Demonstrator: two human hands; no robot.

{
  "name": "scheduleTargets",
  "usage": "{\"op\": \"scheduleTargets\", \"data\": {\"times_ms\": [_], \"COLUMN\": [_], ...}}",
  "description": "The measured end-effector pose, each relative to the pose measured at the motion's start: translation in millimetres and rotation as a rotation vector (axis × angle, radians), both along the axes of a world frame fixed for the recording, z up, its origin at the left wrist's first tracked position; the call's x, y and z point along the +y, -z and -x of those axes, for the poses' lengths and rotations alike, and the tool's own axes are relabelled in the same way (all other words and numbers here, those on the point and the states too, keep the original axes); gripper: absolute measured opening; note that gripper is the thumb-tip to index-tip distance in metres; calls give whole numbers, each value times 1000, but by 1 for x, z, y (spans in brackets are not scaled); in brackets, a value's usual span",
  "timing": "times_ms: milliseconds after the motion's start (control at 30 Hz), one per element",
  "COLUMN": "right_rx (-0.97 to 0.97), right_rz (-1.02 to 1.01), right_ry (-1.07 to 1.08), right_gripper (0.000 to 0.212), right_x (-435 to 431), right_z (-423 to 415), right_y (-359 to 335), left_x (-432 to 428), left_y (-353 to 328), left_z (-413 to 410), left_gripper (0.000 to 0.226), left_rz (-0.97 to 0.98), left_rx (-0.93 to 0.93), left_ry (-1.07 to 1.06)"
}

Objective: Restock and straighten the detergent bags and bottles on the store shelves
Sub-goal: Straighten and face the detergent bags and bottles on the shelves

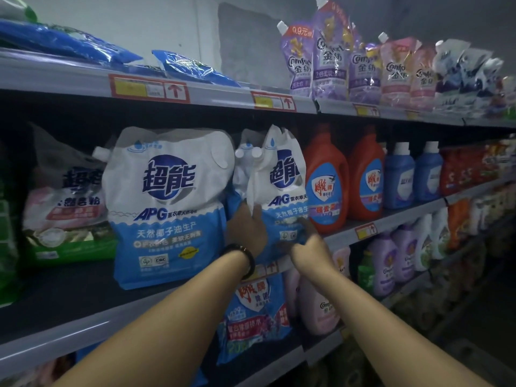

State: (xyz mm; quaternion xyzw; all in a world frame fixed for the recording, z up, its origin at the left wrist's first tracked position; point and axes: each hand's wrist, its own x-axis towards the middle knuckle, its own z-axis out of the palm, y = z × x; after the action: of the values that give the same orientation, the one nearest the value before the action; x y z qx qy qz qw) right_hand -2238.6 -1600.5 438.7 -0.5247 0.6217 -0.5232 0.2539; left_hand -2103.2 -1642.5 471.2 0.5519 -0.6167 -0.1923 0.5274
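Observation:
On the middle shelf (pixel 391 223) stands a white-and-blue detergent bag (pixel 284 180) with a spout, turned partly sideways. My left hand (pixel 247 229) presses against its lower left side, and my right hand (pixel 310 244) grips its lower right corner at the shelf's front edge. To its left a larger bag of the same kind (pixel 167 208) stands upright, facing front. A third white bag sits behind the held one, mostly hidden. Two red detergent bottles (pixel 326 180) stand right of the held bag, close to it.
Blue bottles (pixel 399 177) and red packs follow to the right. A pink-and-green bag (pixel 67 208) stands at the left. The top shelf holds blue bags (pixel 190 67) lying flat and purple and pink spout pouches (pixel 329 60). The lower shelf carries a blue bag (pixel 251 317) and pink and lilac bottles.

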Motion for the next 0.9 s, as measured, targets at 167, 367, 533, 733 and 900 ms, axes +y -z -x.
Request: {"op": "scheduleTargets", "data": {"times_ms": [167, 367, 533, 733, 900], "right_rx": [-360, -780, -755, -700, -631], "right_rz": [-8, -77, -30, -51, -103], "right_ry": [-5, -178, -305, -538, -662], "right_gripper": [75, 85, 80, 69, 66], "right_x": [1, 26, 52, 78, 98], "right_z": [7, -5, -45, -115, -189], "right_y": [6, 27, 28, 21, 19], "left_x": [16, 62, 99, 141, 171], "left_y": [2, 16, 28, 24, 16], "left_z": [-3, -39, -100, -198, -271], "left_gripper": [37, 30, 31, 27, 26], "left_rz": [106, 204, 198, 169, 223], "left_rx": [86, 211, 318, 404, 391], "left_ry": [28, 15, 12, -13, -126]}}
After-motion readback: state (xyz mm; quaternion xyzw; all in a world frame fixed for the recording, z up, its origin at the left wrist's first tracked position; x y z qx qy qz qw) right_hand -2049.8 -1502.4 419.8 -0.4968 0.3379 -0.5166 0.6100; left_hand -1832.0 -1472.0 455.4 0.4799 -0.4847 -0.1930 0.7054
